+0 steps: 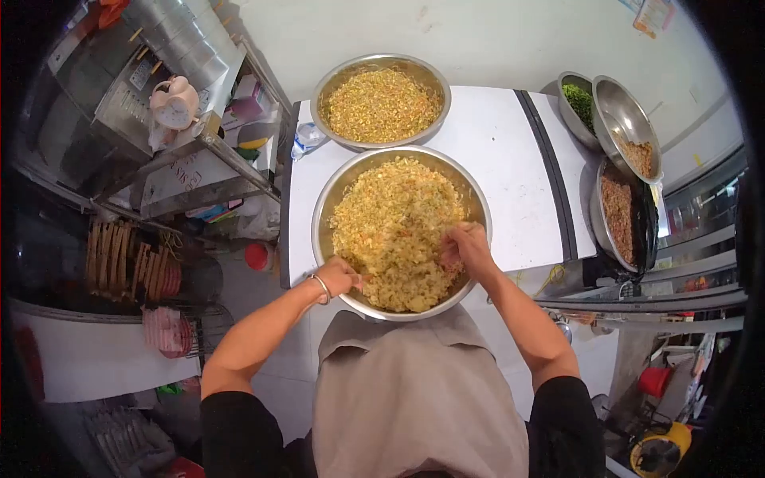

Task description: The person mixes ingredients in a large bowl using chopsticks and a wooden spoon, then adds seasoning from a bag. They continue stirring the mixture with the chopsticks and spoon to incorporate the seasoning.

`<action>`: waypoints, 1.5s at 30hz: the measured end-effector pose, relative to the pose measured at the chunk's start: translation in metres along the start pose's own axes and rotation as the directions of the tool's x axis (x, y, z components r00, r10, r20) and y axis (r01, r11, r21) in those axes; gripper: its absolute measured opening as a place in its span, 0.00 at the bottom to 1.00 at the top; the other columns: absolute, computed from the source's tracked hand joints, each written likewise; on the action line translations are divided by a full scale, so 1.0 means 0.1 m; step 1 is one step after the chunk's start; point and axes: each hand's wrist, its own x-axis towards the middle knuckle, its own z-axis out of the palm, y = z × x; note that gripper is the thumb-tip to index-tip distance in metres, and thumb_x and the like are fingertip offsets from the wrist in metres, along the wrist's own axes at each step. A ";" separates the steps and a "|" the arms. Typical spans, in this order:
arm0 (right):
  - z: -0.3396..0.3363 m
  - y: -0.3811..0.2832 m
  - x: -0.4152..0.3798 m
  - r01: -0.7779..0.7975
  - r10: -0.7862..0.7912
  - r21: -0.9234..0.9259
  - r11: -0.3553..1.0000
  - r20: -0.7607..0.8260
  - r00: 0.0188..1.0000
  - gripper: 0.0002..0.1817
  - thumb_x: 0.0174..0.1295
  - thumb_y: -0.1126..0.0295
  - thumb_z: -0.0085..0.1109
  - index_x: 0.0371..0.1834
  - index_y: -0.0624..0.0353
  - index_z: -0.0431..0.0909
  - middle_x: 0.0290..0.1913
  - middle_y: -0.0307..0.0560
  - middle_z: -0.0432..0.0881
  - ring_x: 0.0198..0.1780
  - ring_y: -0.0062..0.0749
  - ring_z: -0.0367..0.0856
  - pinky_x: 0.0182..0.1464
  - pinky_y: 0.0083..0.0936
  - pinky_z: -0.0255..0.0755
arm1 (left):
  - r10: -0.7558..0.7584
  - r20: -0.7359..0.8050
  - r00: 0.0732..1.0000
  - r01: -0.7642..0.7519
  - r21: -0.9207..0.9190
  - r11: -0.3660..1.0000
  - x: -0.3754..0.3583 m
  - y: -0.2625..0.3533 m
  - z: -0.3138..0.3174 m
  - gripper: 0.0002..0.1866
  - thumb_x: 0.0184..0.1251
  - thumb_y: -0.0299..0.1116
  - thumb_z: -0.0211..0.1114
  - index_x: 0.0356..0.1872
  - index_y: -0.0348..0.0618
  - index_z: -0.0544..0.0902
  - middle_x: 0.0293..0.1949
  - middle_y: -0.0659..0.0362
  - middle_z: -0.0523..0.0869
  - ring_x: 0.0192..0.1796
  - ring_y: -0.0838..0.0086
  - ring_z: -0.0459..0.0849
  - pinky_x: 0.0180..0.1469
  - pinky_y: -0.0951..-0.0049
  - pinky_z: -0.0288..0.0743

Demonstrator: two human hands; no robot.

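A large steel bowl (pixel 481 209) full of chopped yellow food mixture (pixel 382 215) stands at the table's near edge, in front of my body. At the bowl's lower left rim, my left hand (pixel 338 276) has its fingers curled in, and what they hold, if anything, is hidden. My right hand (pixel 468 248) is inside the bowl on the right, its fingers bent down into the mixture and partly hidden. Behind this bowl stands a second steel bowl (pixel 443 94) with a similar yellow and orange mixture.
The white table (pixel 510 183) carries a dark strip. On its right are a bowl of chopped greens (pixel 577 103), a tilted steel bowl (pixel 625 111) and a bowl of brown crumbly food (pixel 618 211). A metal shelf (pixel 215 147) stands left, a red container (pixel 256 256) below.
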 end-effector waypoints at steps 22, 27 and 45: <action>0.03 -1.01 -0.21 0.269 -0.176 -0.354 0.896 0.273 0.946 0.13 0.68 0.64 0.59 0.35 0.64 0.84 0.29 0.43 0.83 0.30 0.25 0.80 0.34 0.24 0.77 | 0.277 -0.074 0.958 -0.216 0.450 0.866 -0.27 0.64 -0.47 0.12 0.64 0.38 0.64 0.33 0.40 0.89 0.22 0.48 0.84 0.24 0.61 0.82 0.30 0.63 0.74; -0.22 -1.20 -0.27 0.430 -0.244 -0.699 0.571 0.356 0.902 0.11 0.67 0.66 0.59 0.40 0.64 0.85 0.32 0.51 0.84 0.33 0.36 0.83 0.41 0.31 0.76 | 0.410 -0.176 0.895 -0.155 0.739 0.656 -0.52 0.79 -0.56 0.13 0.64 0.37 0.60 0.31 0.38 0.87 0.26 0.42 0.84 0.31 0.47 0.84 0.36 0.54 0.76; 0.38 0.04 -1.03 -0.364 0.355 -0.019 0.931 0.267 0.896 0.21 0.73 0.56 0.51 0.53 0.63 0.81 0.38 0.46 0.87 0.32 0.26 0.85 0.27 0.21 0.77 | 0.448 0.068 0.891 -0.385 -0.409 0.827 -0.44 0.69 0.97 0.44 0.69 0.33 0.60 0.78 0.45 0.40 0.27 0.57 0.83 0.24 0.79 0.80 0.24 0.78 0.73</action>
